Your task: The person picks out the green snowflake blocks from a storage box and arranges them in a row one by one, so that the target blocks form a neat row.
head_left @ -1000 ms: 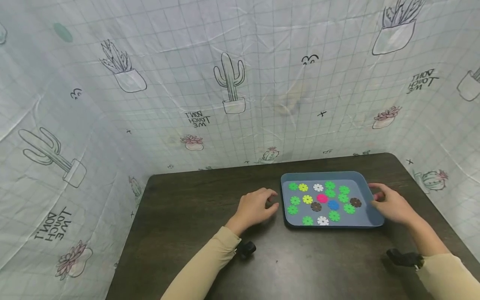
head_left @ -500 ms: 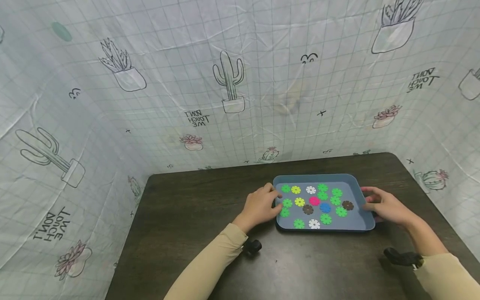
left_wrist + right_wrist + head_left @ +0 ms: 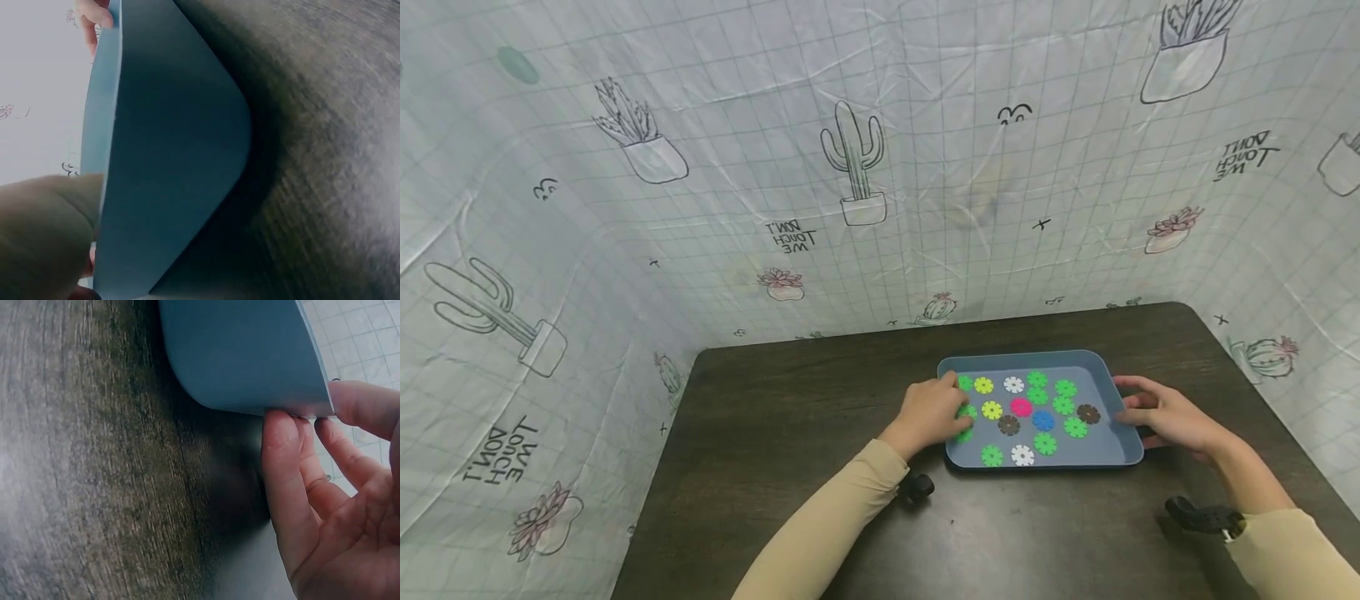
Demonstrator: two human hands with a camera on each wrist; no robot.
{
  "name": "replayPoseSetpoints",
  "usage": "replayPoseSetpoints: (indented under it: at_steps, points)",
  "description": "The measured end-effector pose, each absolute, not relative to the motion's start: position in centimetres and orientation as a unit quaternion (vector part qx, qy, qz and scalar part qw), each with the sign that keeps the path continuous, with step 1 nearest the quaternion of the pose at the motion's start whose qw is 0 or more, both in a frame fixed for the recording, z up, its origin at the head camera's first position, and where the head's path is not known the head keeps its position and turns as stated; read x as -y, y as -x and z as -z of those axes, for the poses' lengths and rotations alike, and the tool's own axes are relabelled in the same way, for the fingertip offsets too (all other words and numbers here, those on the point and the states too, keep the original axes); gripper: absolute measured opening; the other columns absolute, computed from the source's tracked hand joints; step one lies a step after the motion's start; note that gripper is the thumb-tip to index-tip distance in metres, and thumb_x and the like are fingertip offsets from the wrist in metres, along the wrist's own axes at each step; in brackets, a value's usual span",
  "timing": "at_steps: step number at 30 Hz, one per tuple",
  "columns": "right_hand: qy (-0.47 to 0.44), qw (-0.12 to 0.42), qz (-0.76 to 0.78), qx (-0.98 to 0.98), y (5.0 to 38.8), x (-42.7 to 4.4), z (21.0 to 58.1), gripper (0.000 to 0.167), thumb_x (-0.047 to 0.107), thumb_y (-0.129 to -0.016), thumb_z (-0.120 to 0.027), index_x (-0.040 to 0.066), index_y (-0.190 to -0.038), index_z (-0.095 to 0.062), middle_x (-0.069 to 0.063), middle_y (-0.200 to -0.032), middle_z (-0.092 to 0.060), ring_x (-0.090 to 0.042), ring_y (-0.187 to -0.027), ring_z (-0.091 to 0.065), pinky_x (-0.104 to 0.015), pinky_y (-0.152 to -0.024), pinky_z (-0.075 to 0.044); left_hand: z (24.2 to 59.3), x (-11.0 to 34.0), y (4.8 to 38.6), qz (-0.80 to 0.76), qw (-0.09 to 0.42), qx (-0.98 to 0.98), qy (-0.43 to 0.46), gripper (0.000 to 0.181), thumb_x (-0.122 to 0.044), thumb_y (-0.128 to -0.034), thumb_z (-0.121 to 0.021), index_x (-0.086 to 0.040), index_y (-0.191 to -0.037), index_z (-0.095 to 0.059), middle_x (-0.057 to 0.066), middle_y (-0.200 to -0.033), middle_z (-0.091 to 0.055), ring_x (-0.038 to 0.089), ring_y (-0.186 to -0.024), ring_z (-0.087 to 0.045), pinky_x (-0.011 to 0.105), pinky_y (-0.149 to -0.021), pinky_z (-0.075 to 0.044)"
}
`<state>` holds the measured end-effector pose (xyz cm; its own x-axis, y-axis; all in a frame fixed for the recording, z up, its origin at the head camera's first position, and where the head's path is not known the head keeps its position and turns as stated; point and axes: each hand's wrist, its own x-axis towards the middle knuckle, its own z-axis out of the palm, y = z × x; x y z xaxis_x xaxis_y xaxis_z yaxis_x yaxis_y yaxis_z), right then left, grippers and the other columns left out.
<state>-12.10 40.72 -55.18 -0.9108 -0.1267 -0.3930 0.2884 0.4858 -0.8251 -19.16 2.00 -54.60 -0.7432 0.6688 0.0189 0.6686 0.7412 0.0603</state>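
Note:
A blue-grey tray (image 3: pixel 1116 442) stands on the table, with several flat notched discs inside: green (image 3: pixel 1044 443), yellow (image 3: pixel 992 410), white (image 3: pixel 1022 455), brown (image 3: pixel 1009 425), pink (image 3: pixel 1020 407) and blue (image 3: pixel 1042 421). The left hand (image 3: pixel 928 412) grips the tray's left wall, fingers over the rim and partly covering green discs. In the left wrist view that hand (image 3: pixel 44 231) reaches across the rim of the tray (image 3: pixel 169 137). At the opposite end the right hand (image 3: pixel 1176 418) holds the right edge; the right wrist view shows its fingers (image 3: pixel 284 434) against the tray wall (image 3: pixel 244 350).
The dark wooden table (image 3: pixel 797 417) extends left of the tray and in front of it. A pale sheet (image 3: pixel 925 183) printed with cacti hangs behind and at both sides. Dark devices are strapped at the left wrist (image 3: pixel 917 487) and right wrist (image 3: pixel 1202 515).
The tray has shifted left and slightly nearer, its discs along with it. The left hand has moved from beside the tray onto its left rim; the right hand has followed the tray leftward.

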Motion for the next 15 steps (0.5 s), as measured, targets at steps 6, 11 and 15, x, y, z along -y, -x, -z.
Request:
replayPoseSetpoints:
  at_steps: [6, 11, 15]
  points:
    - [-0.052, 0.211, 0.516, -0.829, 12.06, -40.96, 55.42, 0.078, 0.021, -0.103, -0.066, -0.004, -0.160, -0.019, -0.030, -0.129, -0.056, -0.030, -0.099, -0.068, -0.050, -0.076, -0.060, 54.48, -2.53, 18.93, -0.024, 0.020, -0.939, -0.341, 0.025, -0.052, -0.0942, -0.073, -0.027, -0.097, -0.078, -0.001, -0.103, -0.064, 0.009, -0.060, -0.049, 0.030, -0.049, -0.039]
    - [-0.052, 0.215, 0.520, -0.825, 11.92, -41.05, 55.41, 0.079, 0.023, -0.103, -0.066, -0.004, -0.160, -0.019, -0.029, -0.129, -0.056, -0.030, -0.100, -0.067, -0.050, -0.077, -0.059, 54.46, -2.87, 18.94, -0.027, 0.036, -0.941, -0.335, 0.026, -0.050, -0.0934, -0.075, -0.025, -0.087, -0.073, -0.007, -0.083, -0.060, 0.009, -0.059, -0.050, 0.031, -0.049, -0.039]
    - [-0.053, 0.216, 0.520, -0.825, 11.93, -40.99, 55.41, 0.079, 0.024, -0.103, -0.067, -0.003, -0.160, -0.019, -0.030, -0.131, -0.055, -0.030, -0.100, -0.068, -0.050, -0.077, -0.059, 54.51, -3.04, 19.13, -0.038, 0.057, -0.944, -0.323, 0.037, -0.048, -0.0935, -0.075, -0.024, -0.070, -0.060, -0.010, -0.065, -0.050, 0.008, -0.055, -0.047, 0.030, -0.047, -0.037]
